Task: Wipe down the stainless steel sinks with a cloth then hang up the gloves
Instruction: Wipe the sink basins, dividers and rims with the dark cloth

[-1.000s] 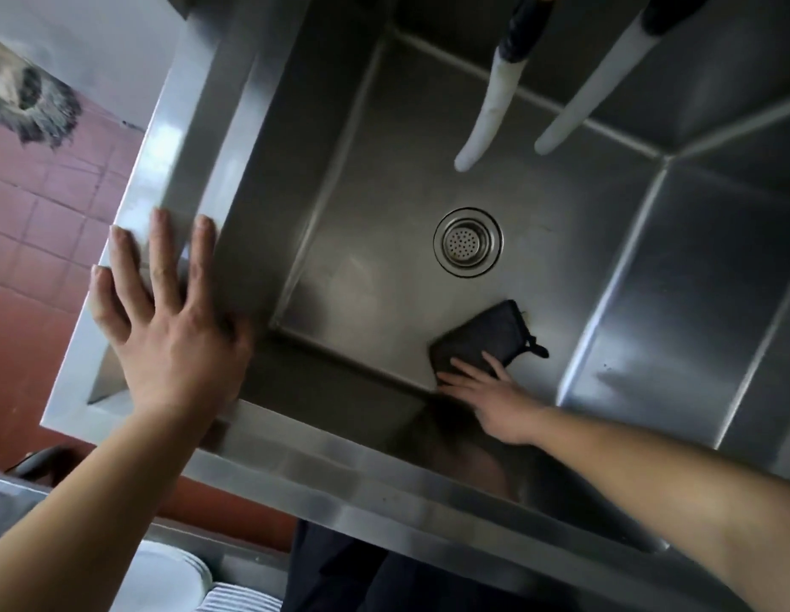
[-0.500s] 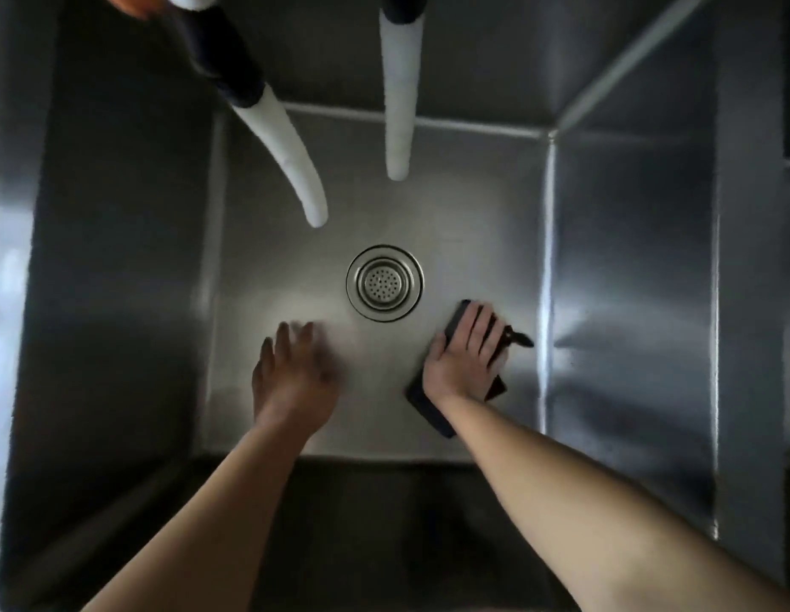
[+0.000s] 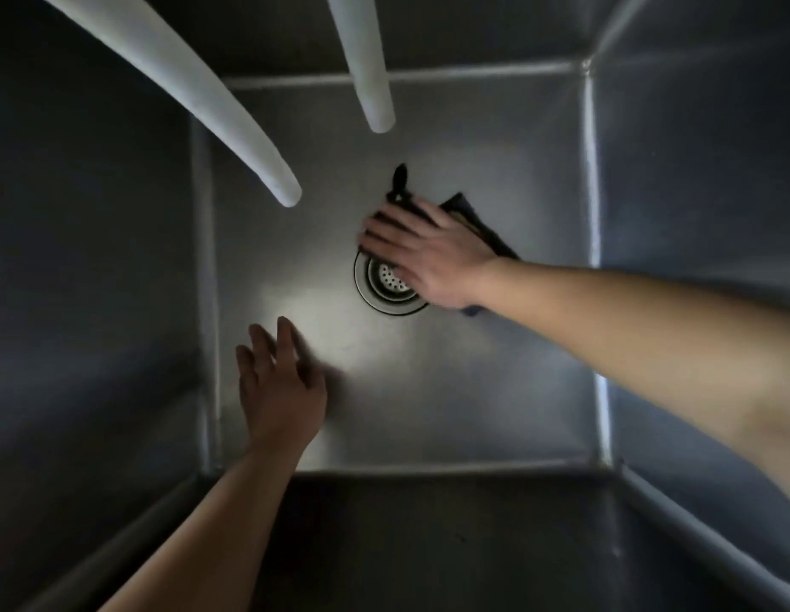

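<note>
I look straight down into a deep stainless steel sink (image 3: 428,413). My right hand (image 3: 421,249) lies flat with straight fingers on a dark cloth (image 3: 470,218) and presses it to the sink floor, partly over the round drain (image 3: 386,280). The cloth's hanging loop (image 3: 400,178) sticks out past my fingertips. My left hand (image 3: 278,382) rests open, fingers spread, on the bare sink floor at the near left. No gloves are in view.
Two white hose spouts (image 3: 190,103) (image 3: 368,68) hang down over the sink from the top of the view. Steel walls close in on all sides, the left wall (image 3: 88,280) and near wall in deep shadow.
My right hand has slid the cloth from the near right of the drain to its far side, over the drain's edge. My left hand has stayed on the sink floor. The camera dropped lower.
</note>
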`<state>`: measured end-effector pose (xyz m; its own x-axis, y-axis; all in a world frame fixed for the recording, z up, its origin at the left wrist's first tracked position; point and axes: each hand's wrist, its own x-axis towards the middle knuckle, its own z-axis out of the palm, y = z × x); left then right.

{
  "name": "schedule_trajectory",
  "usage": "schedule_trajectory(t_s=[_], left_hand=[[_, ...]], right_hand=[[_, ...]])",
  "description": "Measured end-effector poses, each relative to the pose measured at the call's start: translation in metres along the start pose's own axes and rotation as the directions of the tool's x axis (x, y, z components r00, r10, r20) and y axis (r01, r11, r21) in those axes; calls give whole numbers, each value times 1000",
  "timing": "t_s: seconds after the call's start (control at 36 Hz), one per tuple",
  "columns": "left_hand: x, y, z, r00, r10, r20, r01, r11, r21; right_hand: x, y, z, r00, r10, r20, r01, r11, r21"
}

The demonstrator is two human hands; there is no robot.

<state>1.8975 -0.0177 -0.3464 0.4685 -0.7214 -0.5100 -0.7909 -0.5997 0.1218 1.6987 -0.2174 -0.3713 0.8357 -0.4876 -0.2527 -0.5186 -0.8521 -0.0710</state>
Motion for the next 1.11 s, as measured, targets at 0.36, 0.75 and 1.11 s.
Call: schedule_trajectory(t_s=[0.36, 0.75, 1.11], left_hand=[[4, -5, 9, 999, -25, 33, 26, 999, -24], [2, 17, -3, 999, -34, 11, 35, 996, -83], [-58, 174, 2, 895, 289, 338, -226, 950, -214]], right_hand=[[-18, 50, 1, 716, 697, -46, -650, 690, 318], [-75, -83, -6, 377, 868, 325, -838, 170, 519], [-206, -32, -203, 662, 709, -241, -468, 643, 605]])
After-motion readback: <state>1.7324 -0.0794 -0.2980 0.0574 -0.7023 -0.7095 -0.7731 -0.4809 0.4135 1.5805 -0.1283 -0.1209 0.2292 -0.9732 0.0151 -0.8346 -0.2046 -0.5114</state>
